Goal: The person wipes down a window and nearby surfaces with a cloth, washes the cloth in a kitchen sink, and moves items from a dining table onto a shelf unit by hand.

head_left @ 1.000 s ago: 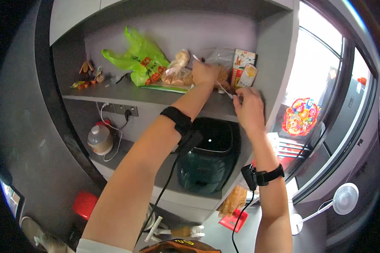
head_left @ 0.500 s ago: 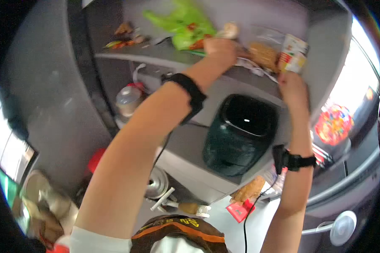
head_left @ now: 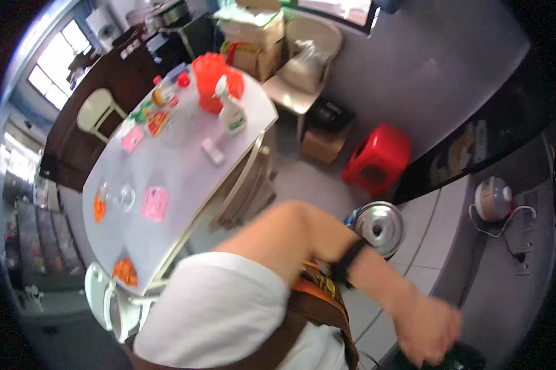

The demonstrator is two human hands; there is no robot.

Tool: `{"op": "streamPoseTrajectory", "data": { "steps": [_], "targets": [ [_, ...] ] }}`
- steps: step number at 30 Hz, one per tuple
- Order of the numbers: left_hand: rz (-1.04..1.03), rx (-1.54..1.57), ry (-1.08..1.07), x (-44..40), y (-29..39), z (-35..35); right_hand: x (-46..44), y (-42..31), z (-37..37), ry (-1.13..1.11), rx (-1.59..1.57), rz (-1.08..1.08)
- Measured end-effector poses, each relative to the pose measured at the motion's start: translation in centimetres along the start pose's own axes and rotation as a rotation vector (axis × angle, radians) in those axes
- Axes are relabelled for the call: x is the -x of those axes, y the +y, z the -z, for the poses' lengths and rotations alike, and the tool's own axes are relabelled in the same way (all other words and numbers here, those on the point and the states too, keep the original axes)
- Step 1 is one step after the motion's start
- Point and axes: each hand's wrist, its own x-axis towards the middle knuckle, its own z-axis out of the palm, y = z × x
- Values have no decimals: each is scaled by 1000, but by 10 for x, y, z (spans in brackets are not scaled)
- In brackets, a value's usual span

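My left hand [head_left: 425,330] is at the bottom right, with a black band [head_left: 348,260] on that arm. Its fingers look curled and closed, though blurred; whatever they may hold is hidden. Just below and beside the fingers shows the edge of a dark glossy container [head_left: 466,357], mostly cut off by the frame. I cannot tell whether the hand touches it. My right hand is out of view.
A white table [head_left: 185,154] stands left, bearing a spray bottle [head_left: 231,116], a red bag [head_left: 209,80] and pink packets. A metal pot lid [head_left: 378,229] sits near the tiled counter [head_left: 423,246]. Beyond are a red stool [head_left: 380,157], a chair [head_left: 296,86] and a small white appliance [head_left: 494,198].
My view has swung left from the shelf to the table and room. My left hand has left the shelf area by the green bag and is lower; my right hand has gone out of view.
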Motion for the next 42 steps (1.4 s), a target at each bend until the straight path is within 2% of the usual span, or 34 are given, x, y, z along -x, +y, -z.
{"op": "streamPoseTrajectory", "data": {
  "steps": [1, 2, 3, 4, 5, 6, 7, 8, 9, 10, 12, 13, 14, 16, 17, 18, 19, 21, 23, 25, 28, 29, 31, 33, 34, 35, 36, 38, 39, 41, 42],
  "targets": [
    [198, 100, 39, 51, 1, 13, 21, -2, -30, -138, -128, -82],
    [647, -68, -181, 89, 20, 49, 43, -7, -66, -315, -247, -175],
    [653, -380, -176, 130, 37, 81, 71, -15, -106, -528, -344, -267],
    [1035, -391, -260, 167, 64, 111, 103, -27, -142, -737, -413, -313],
    [1575, -347, -265, 182, 88, 145, 140, -32, -181, -906, -505, -209],
    [1603, -744, -312, 215, 129, 159, 172, -54, -211, -1218, -522, -270],
    [1783, -906, -214, 243, 169, 165, 205, -81, -230, -1371, -651, -198],
    [1863, -968, -174, 277, 206, 165, 224, -117, -234, -1493, -699, -90],
    [2030, -916, -116, 298, 239, 162, 242, -153, -234, -1612, -747, 27],
    [2075, -938, -70, 319, 261, 151, 256, -184, -237, -1758, -660, 155],
    [2025, -1046, 53, 354, 304, 127, 297, -230, -250, -1620, -778, 662],
    [1996, -1096, 80, 364, 320, 116, 312, -255, -255, -1569, -824, 838],
    [1897, -1175, 215, 363, 338, 108, 329, -279, -260, -1506, -882, 1004],
    [1865, -1240, 445, 364, 380, 87, 357, -327, -260, -1422, -803, 1273],
    [1916, -1294, 487, 365, 410, 73, 375, -344, -260, -1384, -728, 1416],
    [2121, -1123, 743, 368, 441, 53, 392, -358, -258, -1332, -643, 1556],
    [2275, -920, 1014, 372, 467, 30, 407, -369, -257, -1335, -695, 1610],
    [2533, -1025, 1329, 400, 524, -40, 435, -385, -257, -1371, -688, 1757],
    [2510, -943, 1790, 389, 573, -89, 462, -398, -271, -1404, -757, 1866],
    [2459, -852, 2004, 416, 598, -149, 474, -402, -282, -1465, -792, 1961],
    [2310, -728, 2125, 400, 583, -129, 472, -405, -284, -1460, -882, 1962],
    [2283, -726, 2125, 405, 568, -121, 474, -403, -281, -1428, -880, 2024],
    [1783, -326, 2284, 419, 537, -98, 476, -403, -271, -1384, -861, 2143],
    [1520, 118, 2468, 390, 492, -30, 474, -404, -248, -1440, -830, 2219],
    [1352, 302, 2563, 404, 472, -26, 471, -404, -236, -1509, -818, 2238],
    [1171, 474, 2639, 419, 454, -21, 476, -398, -230, -1563, -854, 2224],
    [1178, 464, 2630, 418, 440, -3, 483, -394, -226, -1612, -897, 2203],
    [920, 553, 2652, 404, 413, 25, 480, -396, -205, -1675, -843, 2213],
    [940, 564, 2643, 406, 406, 24, 472, -400, -201, -1682, -836, 2195],
    [750, 244, 2859, 411, 399, 22, 454, -409, -201, -1884, -1006, 2019],
    [770, 239, 2849, 413, 397, 26, 456, -408, -219, -1889, -1063, 1776]
  ]
}}
